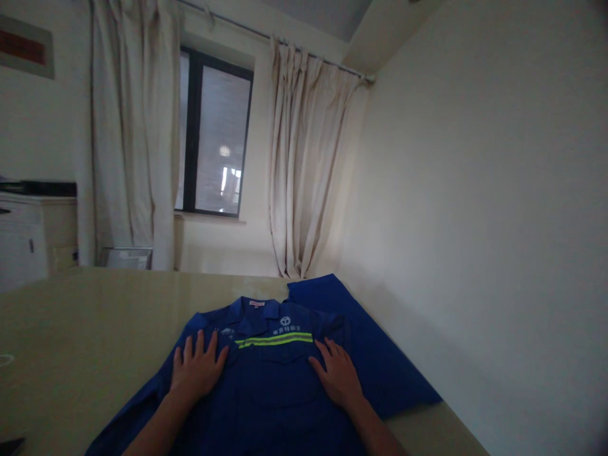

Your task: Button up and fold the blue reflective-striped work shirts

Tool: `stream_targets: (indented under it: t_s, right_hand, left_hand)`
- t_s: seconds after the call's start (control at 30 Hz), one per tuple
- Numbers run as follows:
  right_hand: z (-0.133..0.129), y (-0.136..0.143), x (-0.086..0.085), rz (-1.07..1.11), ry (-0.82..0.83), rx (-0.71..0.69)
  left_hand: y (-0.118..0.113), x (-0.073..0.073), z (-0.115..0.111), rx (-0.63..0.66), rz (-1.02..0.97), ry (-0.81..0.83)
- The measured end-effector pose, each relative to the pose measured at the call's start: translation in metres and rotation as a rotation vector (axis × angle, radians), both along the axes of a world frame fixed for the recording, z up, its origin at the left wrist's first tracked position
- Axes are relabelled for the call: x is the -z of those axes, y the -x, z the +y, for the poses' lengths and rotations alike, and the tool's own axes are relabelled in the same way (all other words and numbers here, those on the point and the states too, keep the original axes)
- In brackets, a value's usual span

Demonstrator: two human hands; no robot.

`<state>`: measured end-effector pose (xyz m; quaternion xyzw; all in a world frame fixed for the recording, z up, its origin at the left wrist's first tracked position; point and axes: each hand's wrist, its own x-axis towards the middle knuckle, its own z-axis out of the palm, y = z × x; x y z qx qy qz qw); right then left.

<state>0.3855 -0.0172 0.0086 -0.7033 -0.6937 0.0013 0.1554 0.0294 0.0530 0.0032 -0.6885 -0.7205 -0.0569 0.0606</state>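
Note:
A dark blue work jacket [285, 396] lies spread on the table, front side up, its collar at the far end. Across its chest runs a yellow-green reflective stripe [278, 340], below a white logo and lettering. My left hand [198, 367] rests on the left side of the chest, fingers spread. On the right side, my right hand [338, 372] lies with fingers stretched out, near the stripe's end. Under and beside the jacket's right edge is another piece of blue cloth [389, 361]. The jacket's lower part runs out of view.
The pale table [109, 323] borders a bare wall [484, 209] on the right. Behind it hang beige curtains [308, 158] beside a dark-framed window [223, 139]. A white cabinet [23, 240] stands at the far left. A dark object [10, 446] shows at the lower left.

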Motion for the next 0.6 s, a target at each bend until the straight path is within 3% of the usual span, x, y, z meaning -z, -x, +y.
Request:
stream_targets:
  t_s: [0.17, 0.3, 0.4, 0.5, 0.6]
  right_hand:
    - [0.002, -0.004, 0.002, 0.038, -0.009, -0.005]
    - [0.005, -0.010, 0.006, 0.135, -0.088, 0.045]
    - [0.011, -0.019, 0.007, 0.212, -0.188, 0.255]
    - [0.021, -0.031, 0.001, 0.374, -0.164, 0.509]
    - [0.039, -0.043, -0.011, 0.518, -0.107, 0.609]
  left_hand:
    - [-0.042, 0.003, -0.030, 0.287, -0.036, -0.202]
    - [-0.072, 0.008, -0.062, 0.428, -0.193, -0.041]
    - [-0.077, 0.007, -0.072, 0.464, -0.233, 0.022]
    - [-0.074, 0.003, -0.073, 0.463, -0.238, 0.028]
    - [-0.073, 0.002, -0.072, 0.467, -0.245, 0.014]
